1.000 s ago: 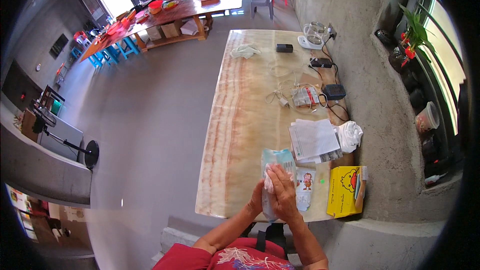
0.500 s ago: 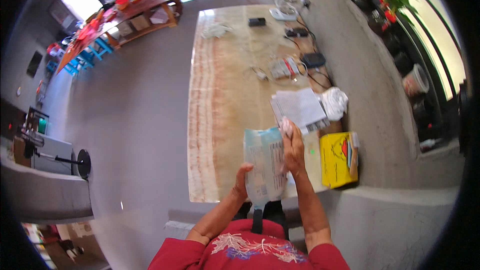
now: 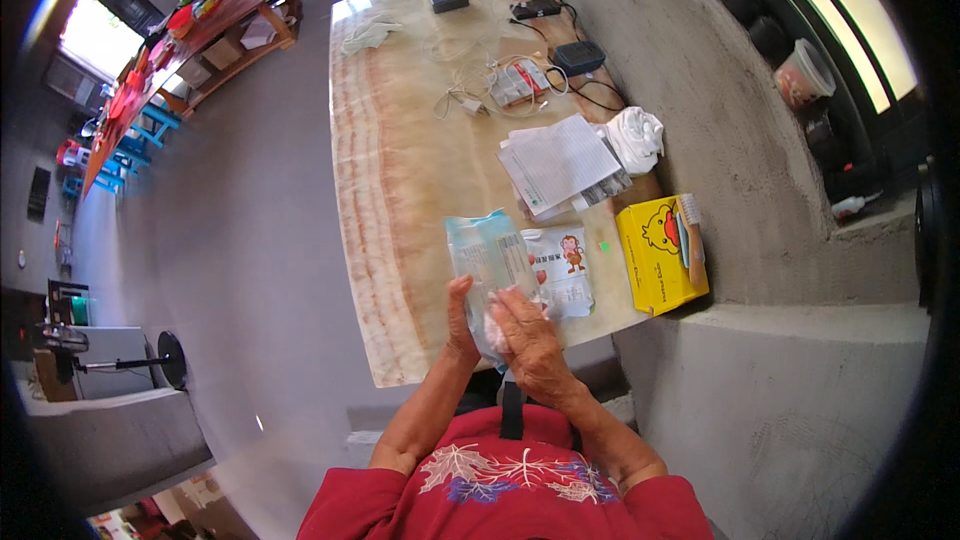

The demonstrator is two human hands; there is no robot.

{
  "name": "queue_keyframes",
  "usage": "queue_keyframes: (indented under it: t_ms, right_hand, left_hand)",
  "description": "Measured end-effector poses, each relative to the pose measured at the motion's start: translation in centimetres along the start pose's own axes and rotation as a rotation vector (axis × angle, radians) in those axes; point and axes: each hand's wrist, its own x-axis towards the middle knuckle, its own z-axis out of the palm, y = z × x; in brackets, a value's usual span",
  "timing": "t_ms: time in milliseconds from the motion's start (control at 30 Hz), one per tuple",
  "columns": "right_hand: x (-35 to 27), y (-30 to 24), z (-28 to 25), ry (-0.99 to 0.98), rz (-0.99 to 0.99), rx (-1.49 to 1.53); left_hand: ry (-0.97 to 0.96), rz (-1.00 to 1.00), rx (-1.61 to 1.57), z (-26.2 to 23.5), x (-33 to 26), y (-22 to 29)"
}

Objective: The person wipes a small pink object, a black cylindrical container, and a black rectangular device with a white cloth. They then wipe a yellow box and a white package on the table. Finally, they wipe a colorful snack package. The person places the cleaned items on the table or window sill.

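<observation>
My left hand (image 3: 461, 322) is closed on the left side of a pale blue and clear plastic bag (image 3: 488, 248) with small print. The bag hangs in front of me at the table's near edge. Across its lower part lies my right hand (image 3: 535, 348), fingers bent round a crumpled pinkish-white wad (image 3: 494, 332), which looks like tissue or cloth. Most of the wad is hidden under those fingers. On the table just right of the bag rests a white packet (image 3: 572, 280) with a cartoon monkey.
The marble-patterned table (image 3: 390, 190) runs away from me. A yellow box (image 3: 648, 250) stands by its right edge. Beyond lie printed papers (image 3: 562, 162), a white cloth bundle (image 3: 636, 138), cables (image 3: 470, 90) and a dark adapter (image 3: 579, 58). A grey wall borders the right side.
My right hand with the wad has moved from the bag's upper right corner down to its lower part. The white packet is now uncovered. The view has shifted, so the table sits further left.
</observation>
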Motion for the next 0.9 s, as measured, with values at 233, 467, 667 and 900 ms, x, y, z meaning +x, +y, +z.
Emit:
queue_keyframes:
  t_ms: [233, 467, 667, 900]
  right_hand:
    - [4.7, 3.6, -1.1, 0.179, 0.009, -0.210]
    - [3.1, 5.4, -0.9, 0.222, 0.085, -0.180]
    - [-3.0, 3.3, -2.1, 0.221, 0.195, 0.043]
    - [-8.2, 5.3, -4.3, 0.357, 0.415, -0.046]
  left_hand:
    - [-0.022, -0.053, 0.077, -0.9, -0.8, -4.6]
    - [0.169, -0.014, 0.107, 1.1, 0.7, -5.9]
    - [0.248, -0.118, 0.055, -1.1, 3.9, -6.6]
    - [0.379, -0.168, 0.250, 1.9, 7.8, -11.9]
